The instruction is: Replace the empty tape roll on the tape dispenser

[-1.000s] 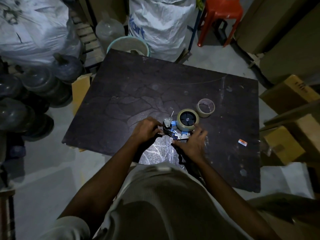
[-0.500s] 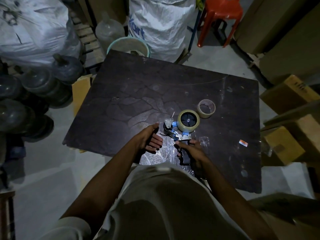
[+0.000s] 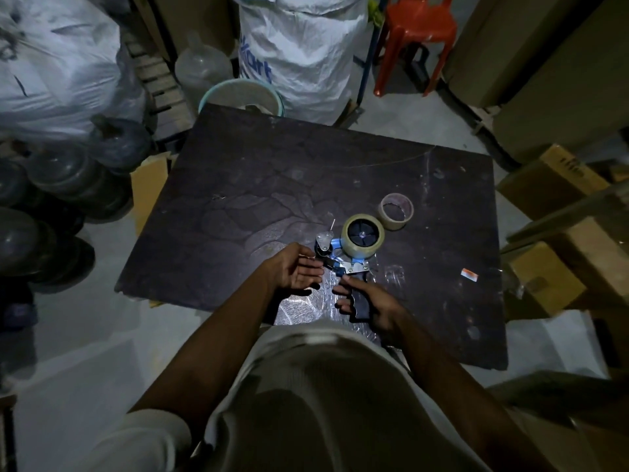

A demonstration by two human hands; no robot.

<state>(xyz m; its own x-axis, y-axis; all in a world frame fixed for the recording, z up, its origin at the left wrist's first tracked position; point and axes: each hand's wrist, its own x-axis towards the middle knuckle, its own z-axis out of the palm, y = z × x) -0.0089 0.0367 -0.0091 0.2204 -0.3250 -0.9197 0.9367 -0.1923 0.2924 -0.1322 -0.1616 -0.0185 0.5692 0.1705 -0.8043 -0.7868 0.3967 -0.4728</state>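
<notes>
A blue and metal tape dispenser (image 3: 343, 264) lies on the dark table (image 3: 238, 206), near its front edge. A full roll of clear tape (image 3: 363, 237) sits on the dispenser's black hub. Just behind it to the right, the empty cardboard core (image 3: 396, 211) stands on the table. My right hand (image 3: 371, 304) is wrapped around the dispenser's black handle. My left hand (image 3: 295, 270) hovers palm up with fingers spread, just left of the dispenser's roller end, holding nothing.
A small orange-white scrap (image 3: 469, 274) lies on the table to the right. Cardboard boxes (image 3: 558, 267) crowd the right side. White sacks (image 3: 303, 52), a teal bucket (image 3: 241, 97) and a red stool (image 3: 418, 35) stand behind the table, and dark water jugs (image 3: 51, 206) sit on the left.
Both hands pulled back from the dispenser's front. The right hand slid down onto the handle and closed around it. The left hand let go and opened beside the roller.
</notes>
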